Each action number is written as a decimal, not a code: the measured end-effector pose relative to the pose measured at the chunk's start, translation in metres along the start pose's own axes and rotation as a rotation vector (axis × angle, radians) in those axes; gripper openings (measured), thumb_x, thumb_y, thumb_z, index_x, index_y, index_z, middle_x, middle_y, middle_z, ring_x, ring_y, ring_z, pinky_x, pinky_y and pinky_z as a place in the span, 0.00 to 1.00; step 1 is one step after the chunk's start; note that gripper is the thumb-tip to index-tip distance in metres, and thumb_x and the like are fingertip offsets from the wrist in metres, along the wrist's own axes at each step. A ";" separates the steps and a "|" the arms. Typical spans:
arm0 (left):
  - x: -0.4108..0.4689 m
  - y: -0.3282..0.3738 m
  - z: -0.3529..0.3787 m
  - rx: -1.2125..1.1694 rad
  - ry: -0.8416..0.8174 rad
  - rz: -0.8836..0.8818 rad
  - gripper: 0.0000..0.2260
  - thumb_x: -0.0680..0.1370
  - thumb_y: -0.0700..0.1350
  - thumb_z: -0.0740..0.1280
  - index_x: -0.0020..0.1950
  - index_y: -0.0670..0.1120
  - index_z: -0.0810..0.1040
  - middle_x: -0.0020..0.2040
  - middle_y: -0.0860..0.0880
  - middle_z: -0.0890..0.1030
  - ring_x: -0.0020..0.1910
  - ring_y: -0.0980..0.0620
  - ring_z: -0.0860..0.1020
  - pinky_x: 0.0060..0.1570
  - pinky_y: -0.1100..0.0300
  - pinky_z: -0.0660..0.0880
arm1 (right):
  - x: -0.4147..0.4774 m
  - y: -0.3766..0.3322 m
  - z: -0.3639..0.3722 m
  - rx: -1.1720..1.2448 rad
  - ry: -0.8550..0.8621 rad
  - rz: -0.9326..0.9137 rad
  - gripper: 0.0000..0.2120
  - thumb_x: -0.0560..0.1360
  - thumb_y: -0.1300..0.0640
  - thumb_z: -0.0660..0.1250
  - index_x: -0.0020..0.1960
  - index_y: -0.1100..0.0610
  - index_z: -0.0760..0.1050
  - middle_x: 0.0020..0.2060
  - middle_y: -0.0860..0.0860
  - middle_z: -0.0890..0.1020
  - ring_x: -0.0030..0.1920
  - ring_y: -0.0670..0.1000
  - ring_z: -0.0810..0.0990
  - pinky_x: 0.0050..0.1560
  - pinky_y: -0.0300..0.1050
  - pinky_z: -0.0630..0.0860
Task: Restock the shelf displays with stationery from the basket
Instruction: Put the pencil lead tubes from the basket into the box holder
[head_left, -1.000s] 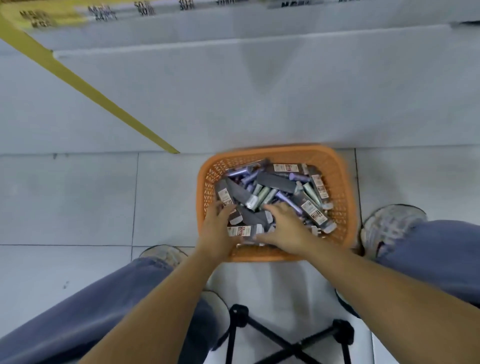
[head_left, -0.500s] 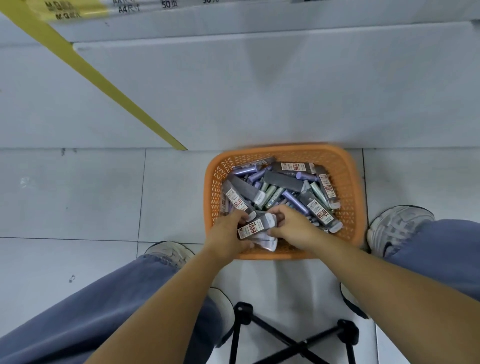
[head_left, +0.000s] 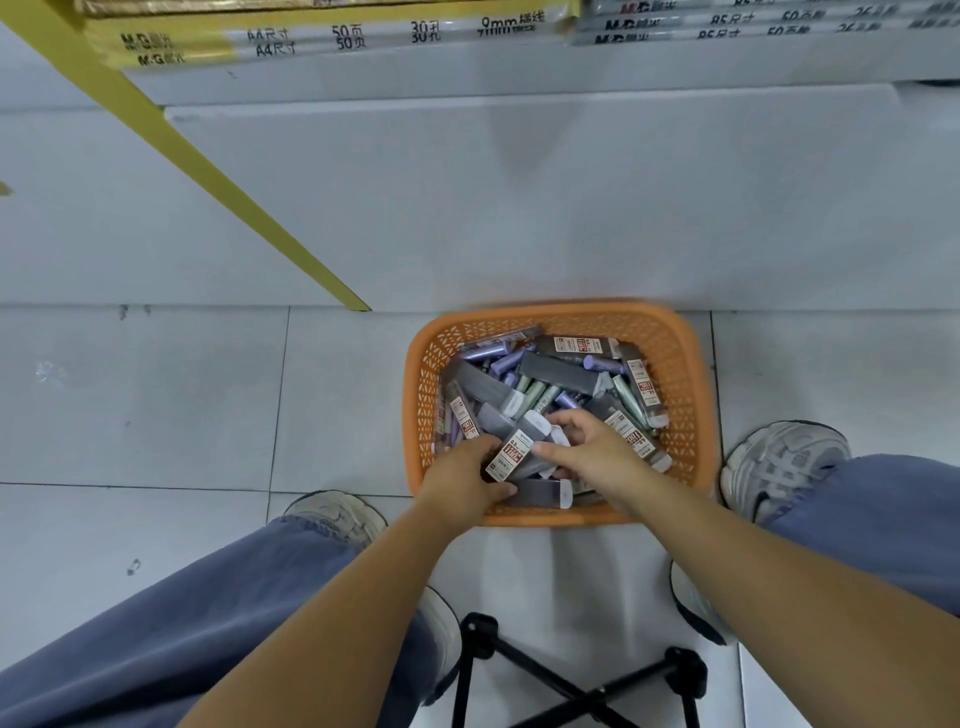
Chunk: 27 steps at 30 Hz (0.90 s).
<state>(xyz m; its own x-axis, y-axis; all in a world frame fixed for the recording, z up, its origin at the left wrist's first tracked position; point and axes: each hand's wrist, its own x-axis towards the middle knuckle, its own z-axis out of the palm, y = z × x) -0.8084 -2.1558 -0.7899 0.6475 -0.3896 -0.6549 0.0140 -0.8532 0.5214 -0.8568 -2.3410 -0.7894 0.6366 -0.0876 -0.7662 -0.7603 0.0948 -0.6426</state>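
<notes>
An orange plastic basket (head_left: 675, 338) stands on the floor between my feet, full of grey, purple and green stationery tubes and boxes (head_left: 556, 371). Both hands are inside its near end. My left hand (head_left: 460, 480) grips a small stack of grey boxes; the top grey box (head_left: 511, 454) has a white label with a red logo and a white cap. My right hand (head_left: 589, 449) curls its fingers over the same stack from the right, thumb against the labelled box. Another grey box (head_left: 540, 492) lies just under the hands.
A white shelf base (head_left: 519, 197) runs across above the basket, with a yellow upright (head_left: 197, 156) slanting to the floor. Packs of paper (head_left: 322, 36) lie on the shelf at the top. My shoes flank the basket; a black folding stool (head_left: 576, 680) is beneath me.
Both hands gathered grey boxes from the near end of the basket and lifted them slightly; the labelled box now lies on top between the two hands. The view tilted upward.
</notes>
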 end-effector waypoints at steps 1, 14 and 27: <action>0.000 0.002 -0.001 -0.026 -0.013 0.004 0.25 0.73 0.48 0.75 0.68 0.52 0.74 0.63 0.51 0.80 0.59 0.50 0.78 0.58 0.57 0.74 | 0.000 -0.002 0.001 -0.028 0.027 -0.018 0.16 0.72 0.53 0.74 0.58 0.48 0.74 0.54 0.48 0.82 0.50 0.49 0.83 0.42 0.40 0.79; -0.019 0.058 -0.059 -0.147 0.168 0.180 0.46 0.65 0.49 0.82 0.77 0.55 0.61 0.74 0.47 0.62 0.72 0.48 0.65 0.68 0.61 0.63 | -0.054 -0.084 -0.033 -0.064 0.019 -0.290 0.14 0.73 0.64 0.72 0.53 0.49 0.78 0.51 0.51 0.83 0.43 0.48 0.84 0.36 0.41 0.79; -0.145 0.178 -0.207 -0.450 -0.255 0.453 0.12 0.80 0.47 0.69 0.63 0.49 0.73 0.50 0.46 0.84 0.47 0.49 0.83 0.42 0.56 0.83 | -0.221 -0.278 -0.032 -0.463 -0.090 -0.789 0.14 0.73 0.66 0.71 0.51 0.48 0.82 0.45 0.51 0.85 0.40 0.45 0.81 0.35 0.38 0.77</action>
<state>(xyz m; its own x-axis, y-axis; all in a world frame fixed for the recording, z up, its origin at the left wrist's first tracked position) -0.7416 -2.1797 -0.4884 0.4654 -0.7906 -0.3979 0.1350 -0.3809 0.9147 -0.7901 -2.3794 -0.4413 0.9858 0.1208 -0.1166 -0.0646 -0.3678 -0.9277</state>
